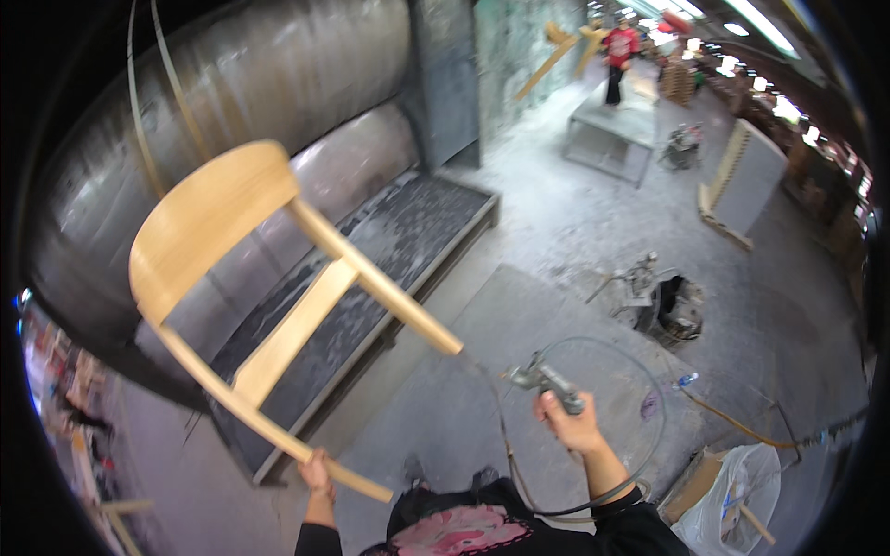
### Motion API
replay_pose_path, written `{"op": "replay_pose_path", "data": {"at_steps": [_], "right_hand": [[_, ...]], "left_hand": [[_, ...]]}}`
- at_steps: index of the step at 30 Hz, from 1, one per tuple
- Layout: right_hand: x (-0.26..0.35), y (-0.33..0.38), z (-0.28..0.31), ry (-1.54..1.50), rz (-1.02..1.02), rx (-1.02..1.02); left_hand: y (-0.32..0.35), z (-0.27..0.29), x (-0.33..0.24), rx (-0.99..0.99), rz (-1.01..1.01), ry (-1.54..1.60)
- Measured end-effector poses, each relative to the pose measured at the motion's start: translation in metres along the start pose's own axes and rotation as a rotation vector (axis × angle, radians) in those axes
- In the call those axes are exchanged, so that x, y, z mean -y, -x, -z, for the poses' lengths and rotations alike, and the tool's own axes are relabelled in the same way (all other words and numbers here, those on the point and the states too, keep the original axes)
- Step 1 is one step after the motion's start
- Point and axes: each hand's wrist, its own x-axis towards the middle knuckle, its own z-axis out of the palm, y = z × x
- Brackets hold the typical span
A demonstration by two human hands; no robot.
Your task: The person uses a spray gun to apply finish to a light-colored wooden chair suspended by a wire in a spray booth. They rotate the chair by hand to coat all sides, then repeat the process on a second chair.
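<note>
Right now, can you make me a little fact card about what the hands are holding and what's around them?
Left hand: grips one leg of the wooden chair frame
Frame: pale, curved backrest, one crossbar
Right hand: holds a grey spray gun, apart from the frame
Left side: low dark metal platform
Lower right: see-through plastic bag
Far back: person in a red top

Chair frame [295, 332], smooth matt wood; spray gun [549, 380], seemingly metal.
</note>
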Motion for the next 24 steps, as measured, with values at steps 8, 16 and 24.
{"op": "replay_pose_path", "data": {"at_steps": [8, 16, 24], "right_hand": [[-0.04, 0.014, 0.025, -0.179, 0.191, 0.0], [-0.075, 0.003, 0.028, -0.184, 0.181, -0.153], [-0.114, 0.016, 0.008, -0.379, 0.029, 0.088]], "left_hand": [[0.077, -0.048, -0.031, 0.084, 0.122, 0.015], [0.098, -0.046, -0.048, 0.18, 0.194, -0.025], [0.095, -0.031, -0.043, 0.201, 0.229, -0.031]]}}
